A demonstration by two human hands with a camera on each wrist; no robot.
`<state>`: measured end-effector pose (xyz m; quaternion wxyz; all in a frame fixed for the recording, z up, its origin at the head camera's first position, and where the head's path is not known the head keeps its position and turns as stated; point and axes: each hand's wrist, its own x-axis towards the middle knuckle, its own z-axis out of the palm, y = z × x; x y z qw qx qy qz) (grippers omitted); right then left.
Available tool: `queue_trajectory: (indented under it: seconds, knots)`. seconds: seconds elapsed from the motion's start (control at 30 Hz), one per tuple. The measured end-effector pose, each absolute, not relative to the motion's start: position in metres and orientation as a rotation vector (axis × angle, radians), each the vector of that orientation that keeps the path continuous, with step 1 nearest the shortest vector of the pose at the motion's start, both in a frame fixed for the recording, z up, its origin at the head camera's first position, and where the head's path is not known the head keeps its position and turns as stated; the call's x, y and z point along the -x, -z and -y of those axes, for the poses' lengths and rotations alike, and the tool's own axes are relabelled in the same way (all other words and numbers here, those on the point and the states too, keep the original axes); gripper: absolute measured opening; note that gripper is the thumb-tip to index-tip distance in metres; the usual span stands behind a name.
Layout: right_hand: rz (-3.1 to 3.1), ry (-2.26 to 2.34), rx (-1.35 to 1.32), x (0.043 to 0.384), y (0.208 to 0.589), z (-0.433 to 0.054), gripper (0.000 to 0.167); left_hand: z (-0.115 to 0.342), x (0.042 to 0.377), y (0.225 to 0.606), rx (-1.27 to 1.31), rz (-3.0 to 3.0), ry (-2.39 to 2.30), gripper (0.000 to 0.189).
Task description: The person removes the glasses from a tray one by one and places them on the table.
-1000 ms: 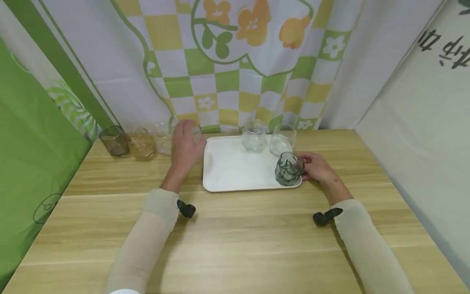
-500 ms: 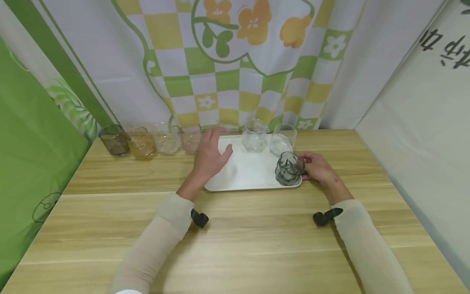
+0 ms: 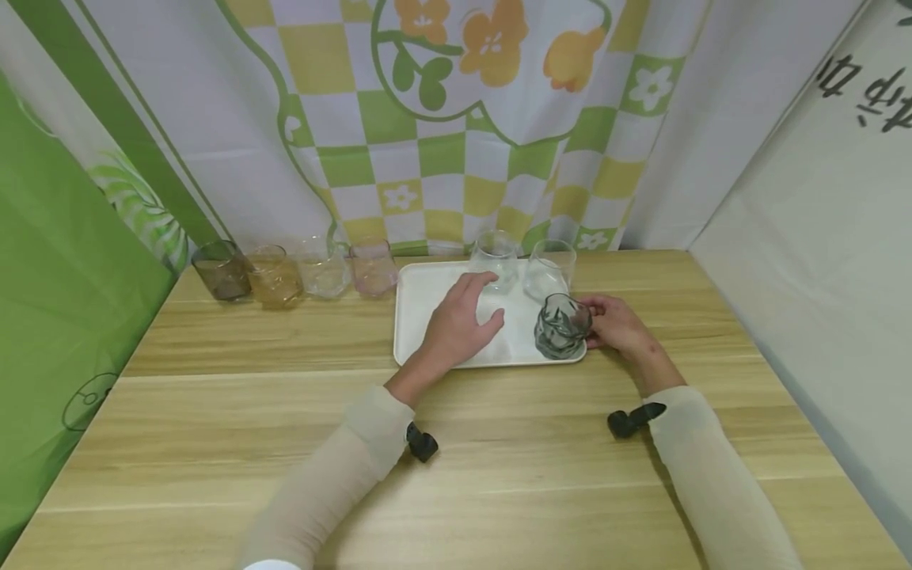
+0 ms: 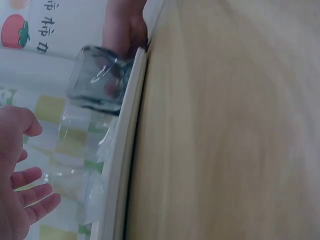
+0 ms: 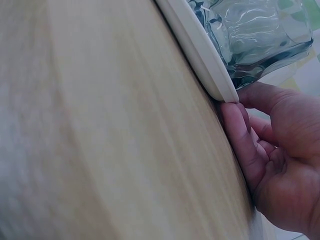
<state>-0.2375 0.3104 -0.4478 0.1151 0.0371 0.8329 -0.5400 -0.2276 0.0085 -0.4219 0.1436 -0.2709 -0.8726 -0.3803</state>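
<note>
My left hand (image 3: 456,324) hovers over the white tray (image 3: 420,305), fingers spread and nothing in them. In the left wrist view its thumb and fingers stand apart. On the tray's right front corner sits a grey wavy glass (image 3: 561,328). Beside that corner, my right hand (image 3: 618,324) pinches the tray's rim; the right wrist view shows one finger at the underside of the edge and another above it, close to the grey glass's base. Toward the back of the tray stand a rounded clear glass (image 3: 495,247) and a straighter clear glass (image 3: 550,273).
Left of the tray a row of glasses lines the table's back edge: dark brown (image 3: 222,271), amber (image 3: 274,279), clear (image 3: 326,273) and pinkish (image 3: 374,269). A patterned curtain (image 3: 442,158) hangs right behind. The wooden table (image 3: 484,475) extends toward me.
My left hand has left the pinkish glass at the row's end and moved right, across the tray, with nothing in it. The right hand and the grey glass have stayed put.
</note>
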Motion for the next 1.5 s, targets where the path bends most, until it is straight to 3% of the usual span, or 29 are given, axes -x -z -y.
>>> queue_trajectory:
  seconds: [0.47,1.0,1.5]
  knots:
    - [-2.448,1.588,-0.043,0.238,0.448,-0.311,0.04,-0.055,0.215,0.428,0.866,2.59,1.184,0.06]
    - [-2.438,1.606,-0.066,0.237,0.448,-0.311,0.041,-0.09,0.214,0.435,0.834,2.661,1.449,0.091]
    - [-2.449,1.589,-0.031,0.238,0.448,-0.312,0.04,-0.1,0.215,0.441,0.776,2.711,1.487,0.094]
